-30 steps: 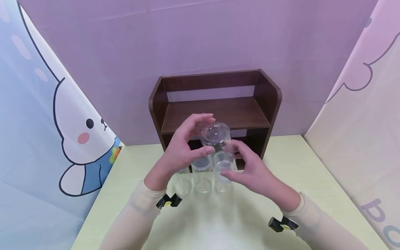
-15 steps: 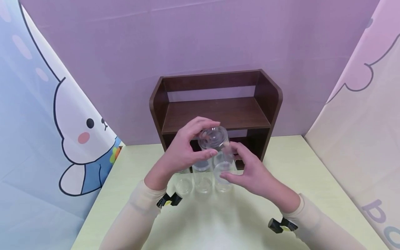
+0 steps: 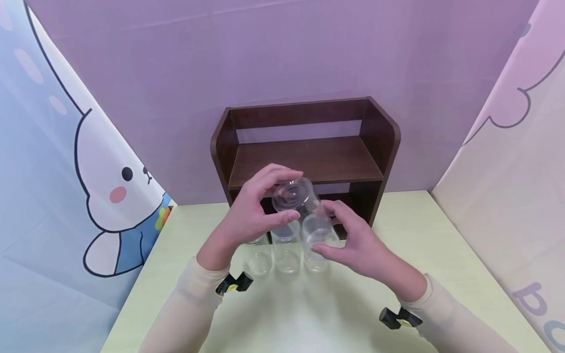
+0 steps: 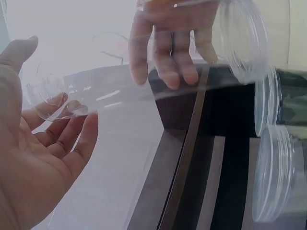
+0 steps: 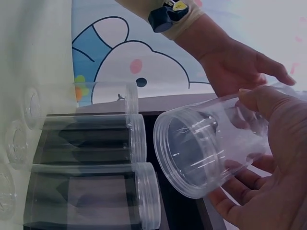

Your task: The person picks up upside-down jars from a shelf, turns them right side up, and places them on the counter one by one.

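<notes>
A clear plastic jar (image 3: 293, 194) hangs in the air between my hands, tilted, base up and lidded end (image 5: 189, 153) down. My left hand (image 3: 258, 206) holds it at the base, thumb on the near side, fingers (image 4: 84, 139) on the far side. My right hand (image 3: 353, 240) grips the jar lower down, near the lid, thumb toward me and fingers behind. Below stand three similar lidded jars in a row: the left jar (image 3: 259, 264), the middle jar (image 3: 288, 261) and the right jar (image 3: 316, 265), which the held jar partly overlaps in the head view.
A dark brown two-level shelf (image 3: 304, 157) stands right behind the jars on a pale green table (image 3: 194, 235). Purple cloth (image 3: 282, 54) hangs at the back. Printed curtains flank the table: a left curtain (image 3: 44, 196) with a cartoon animal and a right curtain (image 3: 507, 196).
The held jar's base has swung left, tilting the jar more. My left hand shifted slightly right, then back left with the base; my right hand has barely moved.
</notes>
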The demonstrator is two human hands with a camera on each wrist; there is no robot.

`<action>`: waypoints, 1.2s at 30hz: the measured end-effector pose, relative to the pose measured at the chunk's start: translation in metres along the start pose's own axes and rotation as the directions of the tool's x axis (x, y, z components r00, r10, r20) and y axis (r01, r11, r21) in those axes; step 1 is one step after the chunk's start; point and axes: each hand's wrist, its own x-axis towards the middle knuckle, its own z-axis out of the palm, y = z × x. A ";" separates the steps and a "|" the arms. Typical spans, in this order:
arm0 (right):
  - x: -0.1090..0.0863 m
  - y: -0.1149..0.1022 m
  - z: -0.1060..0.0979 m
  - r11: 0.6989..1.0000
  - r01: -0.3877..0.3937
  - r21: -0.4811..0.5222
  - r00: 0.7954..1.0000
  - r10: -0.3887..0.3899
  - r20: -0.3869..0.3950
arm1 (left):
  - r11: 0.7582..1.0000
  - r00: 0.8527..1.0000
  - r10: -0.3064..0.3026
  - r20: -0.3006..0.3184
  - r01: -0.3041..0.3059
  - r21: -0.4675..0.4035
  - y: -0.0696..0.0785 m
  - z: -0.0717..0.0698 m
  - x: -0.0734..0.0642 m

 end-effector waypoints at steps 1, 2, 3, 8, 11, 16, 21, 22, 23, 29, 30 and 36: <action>0.000 0.000 -0.001 1.000 0.003 -0.003 1.000 -0.003 0.001 | 1.000 1.000 -0.005 -0.002 0.005 -0.005 -0.001 -0.002 -0.002; 0.000 -0.001 -0.003 1.000 0.005 -0.007 1.000 -0.005 0.002 | 1.000 1.000 -0.012 -0.003 0.012 -0.012 -0.001 -0.004 -0.003; 0.000 -0.001 -0.004 1.000 0.004 -0.008 1.000 -0.004 0.005 | 1.000 1.000 -0.020 -0.004 0.020 -0.016 -0.002 -0.006 -0.005; 0.002 -0.005 -0.012 1.000 -0.013 -0.008 1.000 0.013 0.029 | 0.997 0.999 -0.044 -0.005 0.044 -0.058 -0.005 -0.015 -0.017; 0.003 -0.006 -0.016 1.000 -0.003 -0.016 0.999 0.004 0.054 | 0.996 0.998 -0.064 0.008 0.065 -0.063 -0.005 -0.019 -0.026; 0.005 -0.009 -0.022 0.997 0.008 -0.083 0.995 0.000 0.097 | 0.992 0.993 -0.116 0.034 0.118 -0.036 -0.006 -0.023 -0.039; 0.006 -0.011 -0.028 0.987 0.040 -0.154 0.994 -0.024 0.110 | 0.988 0.987 -0.152 0.051 0.152 -0.007 -0.010 -0.024 -0.049; 0.007 -0.010 -0.029 0.985 0.051 -0.165 0.993 -0.033 0.111 | 0.987 0.986 -0.159 0.055 0.160 -0.004 -0.010 -0.025 -0.051; 0.007 -0.010 -0.030 0.983 0.063 -0.174 0.993 -0.044 0.113 | 0.986 0.985 -0.163 0.061 0.164 -0.006 -0.011 -0.024 -0.052; 0.009 -0.009 -0.037 0.973 0.110 -0.203 0.987 -0.083 0.135 | 0.983 0.980 -0.177 0.092 0.181 -0.030 -0.013 -0.023 -0.058; 0.010 -0.009 -0.038 0.972 0.113 -0.207 0.987 -0.085 0.138 | 0.982 0.979 -0.181 0.092 0.185 -0.029 -0.013 -0.022 -0.059; 0.011 -0.009 -0.041 0.960 0.151 -0.236 0.982 -0.118 0.149 | 0.980 0.980 -0.187 0.062 0.190 -0.057 -0.017 -0.016 -0.067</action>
